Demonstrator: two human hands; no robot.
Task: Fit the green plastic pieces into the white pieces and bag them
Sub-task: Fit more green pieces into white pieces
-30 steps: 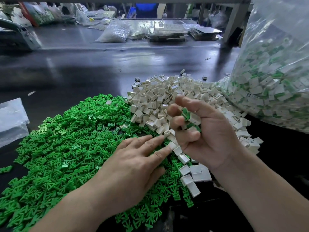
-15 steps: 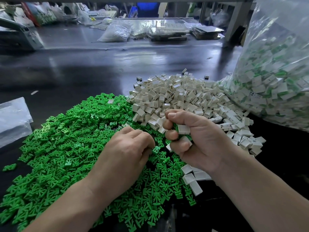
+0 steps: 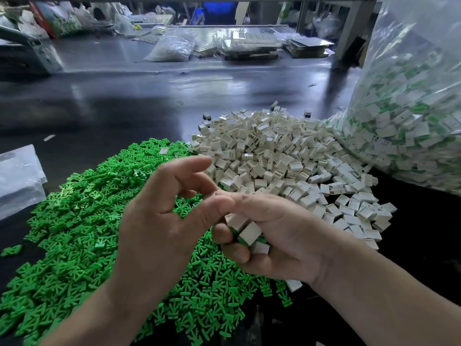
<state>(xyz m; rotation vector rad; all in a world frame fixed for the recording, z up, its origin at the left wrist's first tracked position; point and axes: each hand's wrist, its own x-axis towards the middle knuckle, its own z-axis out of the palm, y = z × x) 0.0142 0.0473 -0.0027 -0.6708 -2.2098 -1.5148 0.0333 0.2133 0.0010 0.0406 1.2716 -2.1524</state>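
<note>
Pieces of white plastic [image 3: 249, 232] sit clutched in the right hand [image 3: 287, 236]; left hand [image 3: 159, 221] hovers slack, empty.

1. A dark, glossy table [image 3: 154, 101] stretches away, catching the light.
2. Far across it slumps a clear bag [image 3: 172, 47] (pale stuff inside), just beside some flat stacked trays [image 3: 249, 46].
3. A grey machine [image 3: 25, 56] sits at the far left.
4. Folded clear plastic [image 3: 20, 176] lies near the left edge.
5. A blue crate [image 3: 217, 8] stands behind.
</note>
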